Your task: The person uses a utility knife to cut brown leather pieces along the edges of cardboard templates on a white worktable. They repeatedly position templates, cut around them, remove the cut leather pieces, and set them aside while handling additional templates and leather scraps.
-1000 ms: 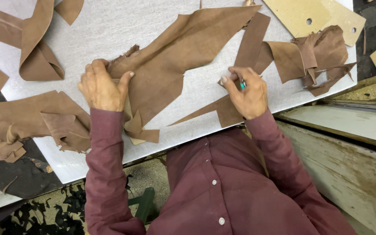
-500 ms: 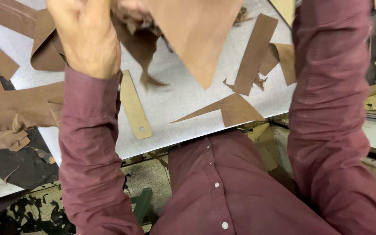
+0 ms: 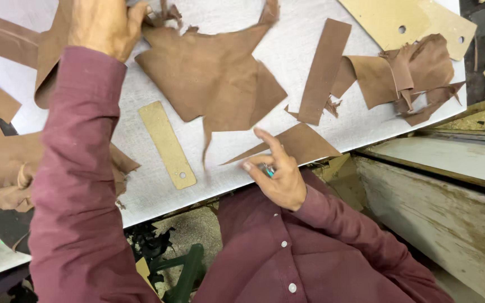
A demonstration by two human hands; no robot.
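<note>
Cutting board [image 3: 310, 50]: pale grey sheet, set at a slant; its near edge runs from lower left up to the right, and its right corner ends above a worn white wooden ledge [image 3: 444, 168]. Bare board shows between the pieces, widest in the strip along the near edge to the left of the right hand.

Large brown leather piece [image 3: 214, 76]: lies flat at the middle of the board, irregular outline, one thin point trailing down toward the near edge. Its upper left corner is bunched under the left hand.

Left hand [image 3: 105, 22]: at the top of the frame, arm stretched far forward in a maroon sleeve, fingers closed on the bunched corner of the large piece.

Right hand [image 3: 276, 174]: at the near edge of the board, wrist bent, index finger extended and pointing up-left, other fingers curled round a small teal-tipped tool [image 3: 268, 170]. It touches no part of the large piece; the trailing point lies just to its left.

Triangular offcut [image 3: 298, 143]: just above the right hand.

Tan cardboard strip template [image 3: 166, 143]: with a hole at its lower end, left of the trailing point, lying apart from the leather.

Long leather strip [image 3: 324, 70]: right of the large piece.

Crumpled scraps [image 3: 411, 76]: near the right corner.
</note>
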